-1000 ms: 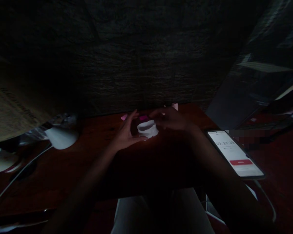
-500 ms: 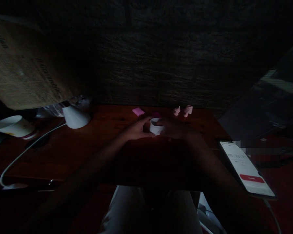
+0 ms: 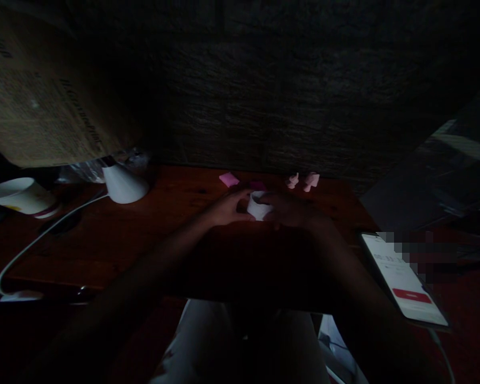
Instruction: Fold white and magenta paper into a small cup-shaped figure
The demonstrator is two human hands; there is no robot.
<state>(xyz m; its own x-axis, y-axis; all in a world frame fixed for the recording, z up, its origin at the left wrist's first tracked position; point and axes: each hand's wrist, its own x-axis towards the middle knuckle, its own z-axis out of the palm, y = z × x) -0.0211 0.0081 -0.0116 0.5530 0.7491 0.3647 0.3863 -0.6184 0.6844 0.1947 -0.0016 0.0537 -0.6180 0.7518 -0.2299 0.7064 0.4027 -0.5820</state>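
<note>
A small white hollow form, like a soft-walled cup (image 3: 257, 208), stands on the dark wooden table between my hands. My left hand (image 3: 227, 208) curves around its left side, with finger and thumb tips at the wall and a gap inside the palm. From the other side my right hand (image 3: 290, 209) grips the wall, its fingers reaching over the rim. Just behind the cup lies a magenta piece (image 3: 257, 185), partly hidden. A pink flat square (image 3: 229, 179) is behind my left hand. Two pale pink shaped pieces, a small one (image 3: 292, 181) and a larger one (image 3: 311, 181), are behind my right hand.
A phone (image 3: 406, 280) with a lit timer screen lies at the right edge. To the left are a white cone-shaped lamp base (image 3: 125, 184) with a cable, a paper cup (image 3: 22, 196) and a large brown printed bag (image 3: 44, 101). A dark brick wall (image 3: 256, 96) rises behind the table.
My right hand has come down from above the white cup onto its right wall, and my left hand has closed in. The cup looks narrower and rounder. The view has shifted.
</note>
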